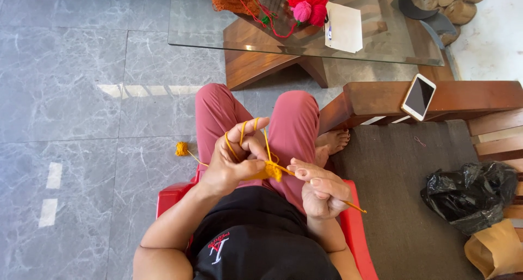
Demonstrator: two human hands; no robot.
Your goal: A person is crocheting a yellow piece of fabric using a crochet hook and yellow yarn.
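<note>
Head cam: left grip (pixel 234 163) pinches orange crochet piece (pixel 272 172) w/ yarn looped; right grip (pixel 324 190) holds hook (pixel 327 192).

Left of the red chair (pixel 173 195), bare floor (pixel 81 122) gives open passage, broken only by 1 yarn ball (pixel 181 148). Ahead stands the glass table (pixel 218 24); right, a wooden bench (pixel 436 97) blocks.

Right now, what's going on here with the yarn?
A person seated on a red plastic chair is crocheting. The left hand has orange yarn wound over its fingers and pinches a small orange crochet piece. The right hand grips a crochet hook whose tip meets that piece. A small orange yarn ball lies on the grey tiled floor, its strand running up to the hands.
</note>
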